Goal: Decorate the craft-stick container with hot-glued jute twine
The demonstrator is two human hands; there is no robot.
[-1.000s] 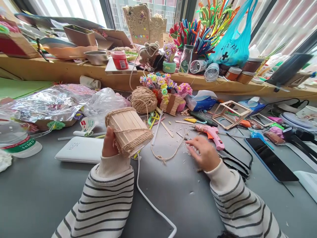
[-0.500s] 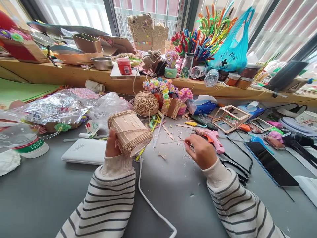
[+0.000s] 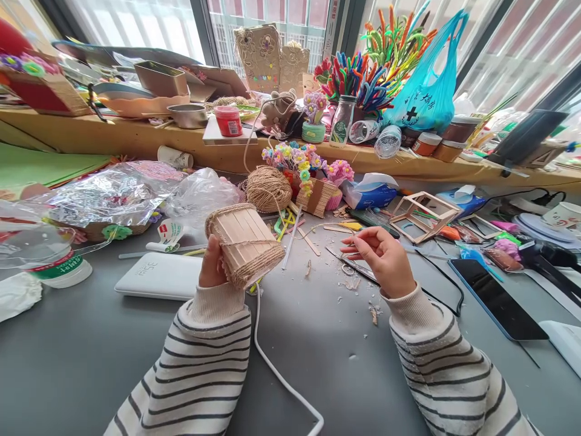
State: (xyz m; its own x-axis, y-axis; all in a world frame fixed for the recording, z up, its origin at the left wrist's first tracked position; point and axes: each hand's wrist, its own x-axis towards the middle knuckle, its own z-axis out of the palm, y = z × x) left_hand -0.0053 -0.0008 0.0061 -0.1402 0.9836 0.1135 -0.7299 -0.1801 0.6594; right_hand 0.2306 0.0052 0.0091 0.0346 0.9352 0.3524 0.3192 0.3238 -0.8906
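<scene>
My left hand (image 3: 211, 264) is wrapped around a cup (image 3: 247, 242) clad in pale wooden sticks, with twine wound about both ends and a strand across its side. The cup is tilted, and most of my left fingers are hidden behind it. My right hand (image 3: 379, 257) has thumb and fingertips pinched together on a thin strand of twine (image 3: 318, 227) that arcs left over the table. Under that hand lies a slender dark metal tool (image 3: 351, 264), partly covered, its kind unclear. Behind the cup sits a ball of twine (image 3: 269, 188).
A white power bank (image 3: 157, 277) lies to the left, and its white cable (image 3: 276, 369) runs to the front edge. On the right rest a phone (image 3: 497, 298) and a stick frame (image 3: 424, 217). Wood scraps (image 3: 351, 283) litter the middle. A crowded shelf (image 3: 218, 151) stands behind.
My right hand has moved slightly right and up, its fingers now less curled. The pink glue gun is no longer visible; the dark tool shows more. The cup has shifted slightly right.
</scene>
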